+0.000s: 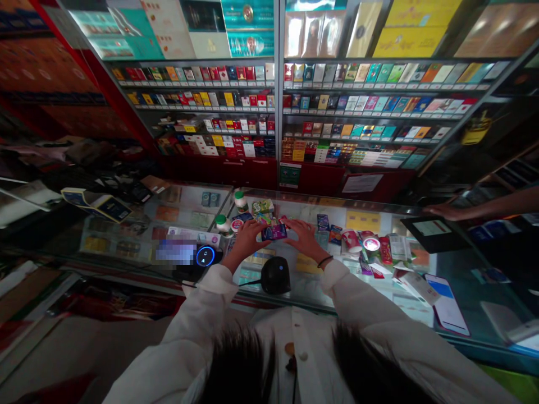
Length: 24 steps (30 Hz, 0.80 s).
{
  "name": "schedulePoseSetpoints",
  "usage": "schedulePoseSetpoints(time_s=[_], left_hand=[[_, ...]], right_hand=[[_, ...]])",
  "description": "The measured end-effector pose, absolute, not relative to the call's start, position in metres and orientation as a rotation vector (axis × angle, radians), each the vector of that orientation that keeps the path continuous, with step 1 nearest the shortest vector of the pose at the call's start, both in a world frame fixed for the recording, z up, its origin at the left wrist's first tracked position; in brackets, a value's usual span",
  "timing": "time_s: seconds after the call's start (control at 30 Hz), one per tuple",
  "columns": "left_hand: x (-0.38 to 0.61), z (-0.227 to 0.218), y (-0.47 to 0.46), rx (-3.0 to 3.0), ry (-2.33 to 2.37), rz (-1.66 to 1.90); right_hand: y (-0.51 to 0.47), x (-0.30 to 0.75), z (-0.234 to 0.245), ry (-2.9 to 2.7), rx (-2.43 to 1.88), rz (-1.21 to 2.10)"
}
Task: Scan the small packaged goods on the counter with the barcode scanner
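My left hand (248, 237) and my right hand (303, 237) hover over a glass counter (320, 210). Between them is a small flat pink-and-blue box (274, 232), its ends pinched by the fingertips of both hands. Just beyond my hands lies a heap of small colourful packets (263, 210). A white bottle with a green cap (241, 201) stands beyond my left hand, and a similar bottle (222, 224) stands closer to it. A blue packet (323, 223) lies to the right of my right hand.
Shelves of cigarette packs (278, 112) rise behind the counter. A black dome (275, 275) and a blue-ringed device (205, 256) sit near me. Red-and-white tins (351, 241) and a phone (447, 306) lie to the right, where another person's hand (446, 212) reaches over a dark tablet (433, 233).
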<state>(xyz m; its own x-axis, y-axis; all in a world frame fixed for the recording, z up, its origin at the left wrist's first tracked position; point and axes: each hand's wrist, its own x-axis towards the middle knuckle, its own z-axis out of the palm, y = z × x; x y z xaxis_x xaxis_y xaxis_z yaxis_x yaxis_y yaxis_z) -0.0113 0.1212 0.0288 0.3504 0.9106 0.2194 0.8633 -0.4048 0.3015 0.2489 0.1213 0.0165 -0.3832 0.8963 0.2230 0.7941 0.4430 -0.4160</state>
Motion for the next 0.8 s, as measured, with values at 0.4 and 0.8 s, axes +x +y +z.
schedulePoseSetpoints(time_s=[0.4,0.8], left_hand=[[0.022,0.05,0.136,2.344,1.163,0.765],[0.047,0.047,0.142,2.352,0.977,0.691]], right_hand=[[0.11,0.302,0.054,-1.806,-1.389,0.804],[0.089,0.327,0.058,-1.389,-1.356,1.291]])
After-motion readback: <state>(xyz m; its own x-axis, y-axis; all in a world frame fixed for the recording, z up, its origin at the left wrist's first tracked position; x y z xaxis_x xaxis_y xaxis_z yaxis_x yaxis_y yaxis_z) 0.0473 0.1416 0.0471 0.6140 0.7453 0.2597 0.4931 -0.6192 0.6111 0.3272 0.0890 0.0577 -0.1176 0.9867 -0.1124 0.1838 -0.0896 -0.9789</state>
